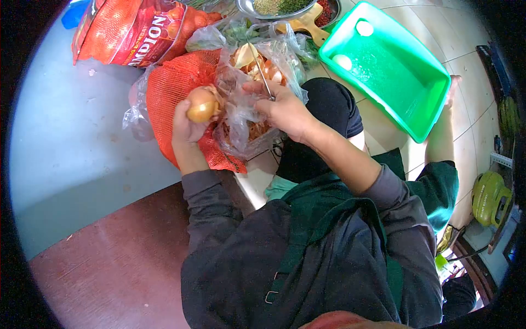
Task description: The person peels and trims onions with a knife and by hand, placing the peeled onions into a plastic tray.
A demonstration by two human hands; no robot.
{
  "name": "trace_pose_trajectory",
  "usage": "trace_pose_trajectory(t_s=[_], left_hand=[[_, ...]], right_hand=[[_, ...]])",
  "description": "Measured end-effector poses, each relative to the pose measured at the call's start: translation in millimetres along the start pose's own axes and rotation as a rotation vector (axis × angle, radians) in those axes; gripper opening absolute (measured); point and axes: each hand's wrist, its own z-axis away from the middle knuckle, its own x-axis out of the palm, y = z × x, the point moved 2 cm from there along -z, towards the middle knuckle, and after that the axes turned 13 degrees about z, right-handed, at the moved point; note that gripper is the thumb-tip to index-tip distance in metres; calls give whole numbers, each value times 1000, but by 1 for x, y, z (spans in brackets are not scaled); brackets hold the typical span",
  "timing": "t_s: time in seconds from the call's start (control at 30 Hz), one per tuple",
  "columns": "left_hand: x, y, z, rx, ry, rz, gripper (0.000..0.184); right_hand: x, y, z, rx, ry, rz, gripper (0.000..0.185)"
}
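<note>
Our hands are apart: the left hand (186,123) is closed around an onion (201,106), the right hand (290,114) grips a knife (259,69). We hold the onion over red net (164,104), near the pale surface's (98,131) right edge — beside the peel bag (239,112), perhaps for catching loose skins.

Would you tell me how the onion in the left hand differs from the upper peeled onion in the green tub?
The onion is golden brown, the peeled onion nearly white. The onion is held in the left hand, while the peeled onion rests in the green tub. Both look rounded.
</note>
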Motion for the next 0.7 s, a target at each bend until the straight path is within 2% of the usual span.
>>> trace_pose_trajectory(t_s=[0.1, 0.2, 0.4, 0.47, 0.5, 0.53, 0.57, 0.67, 0.7], left_hand=[[0, 13, 10, 120, -110, 181, 61], [6, 16, 8, 91, -375, 308, 66], [85, 5, -6, 215, -394, 325, 75], [80, 10, -10, 97, -378, 273, 69], [75, 11, -13, 42, -363, 241, 65], [71, 12, -14, -13, -348, 209, 60], [67, 14, -12, -42, -281, 49, 53], [61, 18, -7, -1, 0, -597, 48], [65, 22, -4, 7, 60, -734, 47]], right_hand=[[-2, 6, 1, 26, 6, 21, 41], [1, 8, 0, 33, -14, -32, 46], [34, -11, 17, 131, -89, -552, 59], [42, -15, 27, 172, -116, -695, 60], [44, -13, 29, 177, -60, -714, 58], [42, -9, 28, 130, 13, -609, 58], [39, -2, 27, 85, 86, -503, 57], [29, 19, 18, 8, 255, -271, 55], [20, 17, 19, 31, 250, -234, 54]])
